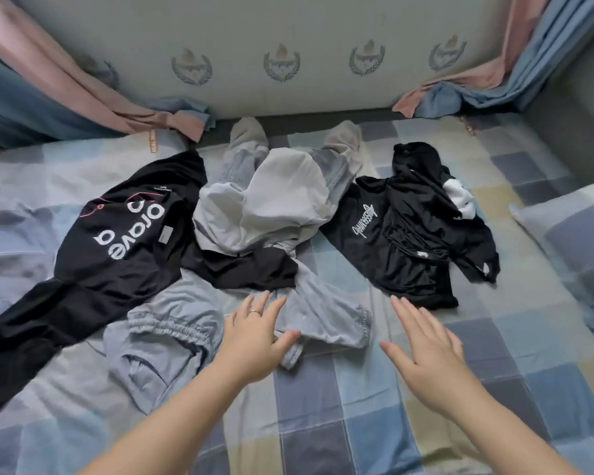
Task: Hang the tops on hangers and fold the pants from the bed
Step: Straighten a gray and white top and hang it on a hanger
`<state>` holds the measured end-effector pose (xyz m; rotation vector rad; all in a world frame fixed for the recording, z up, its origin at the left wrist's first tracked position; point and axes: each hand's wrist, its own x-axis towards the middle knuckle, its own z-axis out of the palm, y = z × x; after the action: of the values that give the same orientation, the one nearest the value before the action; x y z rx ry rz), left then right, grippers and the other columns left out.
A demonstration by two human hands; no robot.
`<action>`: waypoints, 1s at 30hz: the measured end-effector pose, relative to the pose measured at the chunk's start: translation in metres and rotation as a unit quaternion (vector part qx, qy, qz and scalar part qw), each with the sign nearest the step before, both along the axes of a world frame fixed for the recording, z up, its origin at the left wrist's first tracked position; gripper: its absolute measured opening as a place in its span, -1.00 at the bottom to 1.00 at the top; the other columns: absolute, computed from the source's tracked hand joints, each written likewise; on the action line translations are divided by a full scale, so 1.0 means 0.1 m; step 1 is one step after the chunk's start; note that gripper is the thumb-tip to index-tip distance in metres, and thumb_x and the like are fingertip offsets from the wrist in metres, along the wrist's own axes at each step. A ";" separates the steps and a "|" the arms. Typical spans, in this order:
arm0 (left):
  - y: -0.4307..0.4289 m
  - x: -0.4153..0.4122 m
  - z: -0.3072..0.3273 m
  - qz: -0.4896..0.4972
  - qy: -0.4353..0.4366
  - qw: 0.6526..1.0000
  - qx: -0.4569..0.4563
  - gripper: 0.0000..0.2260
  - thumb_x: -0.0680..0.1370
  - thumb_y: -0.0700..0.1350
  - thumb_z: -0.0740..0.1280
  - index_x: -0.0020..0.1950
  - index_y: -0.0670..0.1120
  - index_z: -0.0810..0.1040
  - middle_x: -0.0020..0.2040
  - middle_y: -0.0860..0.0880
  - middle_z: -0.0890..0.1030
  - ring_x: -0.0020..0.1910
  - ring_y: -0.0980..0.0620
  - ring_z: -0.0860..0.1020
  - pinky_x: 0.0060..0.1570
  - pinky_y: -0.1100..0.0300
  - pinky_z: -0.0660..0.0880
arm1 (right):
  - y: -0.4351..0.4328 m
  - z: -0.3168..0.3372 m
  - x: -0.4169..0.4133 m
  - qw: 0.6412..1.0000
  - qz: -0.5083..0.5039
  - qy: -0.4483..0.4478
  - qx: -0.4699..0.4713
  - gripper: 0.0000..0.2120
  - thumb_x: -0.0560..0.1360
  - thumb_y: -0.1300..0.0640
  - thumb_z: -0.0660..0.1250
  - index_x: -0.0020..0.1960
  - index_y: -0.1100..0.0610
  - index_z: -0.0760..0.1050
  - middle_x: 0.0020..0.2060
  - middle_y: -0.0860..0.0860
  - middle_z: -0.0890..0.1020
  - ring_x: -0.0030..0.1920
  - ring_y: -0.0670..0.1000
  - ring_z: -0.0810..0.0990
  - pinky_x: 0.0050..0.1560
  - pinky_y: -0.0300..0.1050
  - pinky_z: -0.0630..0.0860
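Observation:
A heap of clothes lies on the checked bed (pixel 340 406). At the left is a black top with white lettering (pixel 117 234). A light grey garment (pixel 271 200) sits in the middle, its legs reaching toward the headboard. Grey-blue pants with an elastic waist (pixel 172 334) lie nearest me. At the right is a crumpled black top with script lettering (pixel 408 241). My left hand (pixel 254 337) is open with straight fingers over the grey-blue fabric, a ring on one finger. My right hand (pixel 429 351) is open above the sheet, just short of the right black top. No hangers are visible.
A padded headboard (pixel 288 46) with crests runs along the far side. Pink and blue curtains hang at the left (pixel 66 94) and the right (pixel 487 87). A checked pillow (pixel 570 241) lies at the right edge.

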<state>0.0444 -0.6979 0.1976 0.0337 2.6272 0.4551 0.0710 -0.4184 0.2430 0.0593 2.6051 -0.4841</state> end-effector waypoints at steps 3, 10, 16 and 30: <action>-0.25 -0.44 -0.49 0.017 -0.001 1.000 0.000 -0.39 0.61 0.30 0.14 0.61 0.17 0.07 0.65 0.02 0.02 0.61 -0.04 -0.07 0.51 -0.03 0.01 | -0.25 -0.41 -0.55 1.000 0.016 0.013 0.009 -0.35 0.63 -0.23 0.07 0.59 -0.25 -0.22 0.60 -0.23 -0.07 0.59 -0.11 -0.13 0.53 0.00 -0.09; -0.64 -1.45 -1.61 -0.003 0.048 0.995 -0.086 -0.36 0.59 0.32 0.12 0.62 0.15 0.04 0.65 -0.04 0.01 0.61 -0.12 -0.08 0.53 -0.15 -0.02 | -0.83 -1.56 -1.81 0.996 0.068 0.060 -0.009 -0.31 0.62 -0.15 0.19 0.62 -0.17 -0.11 0.59 -0.17 0.10 0.57 -0.04 0.05 0.49 0.07 0.08; -0.78 -2.48 -2.16 0.055 0.209 0.968 -0.131 -0.29 0.56 0.32 0.20 0.60 0.18 -0.05 0.64 -0.08 -0.01 0.59 -0.25 -0.04 0.50 -0.29 -0.03 | -1.42 -2.36 -2.84 0.982 0.086 0.165 -0.042 -0.24 0.57 -0.07 0.35 0.61 -0.17 -0.02 0.59 -0.07 0.09 0.57 0.08 0.04 0.43 0.21 0.21; -0.83 -3.46 -3.04 0.114 0.110 0.982 -0.098 -0.72 0.60 -0.14 0.12 0.21 0.07 0.52 0.24 -0.16 0.54 0.23 -0.29 0.48 0.13 -0.23 0.44 | -1.86 -3.56 -3.76 0.955 0.130 0.260 0.060 -0.72 0.67 0.00 0.13 0.10 0.07 0.59 -0.01 0.17 0.67 0.06 0.29 0.56 -0.14 -0.02 0.26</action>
<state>-0.3016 -0.7805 -0.1061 -0.3009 2.8957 0.2784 -0.3053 -0.6045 -0.1128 -0.4230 3.0898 -0.2678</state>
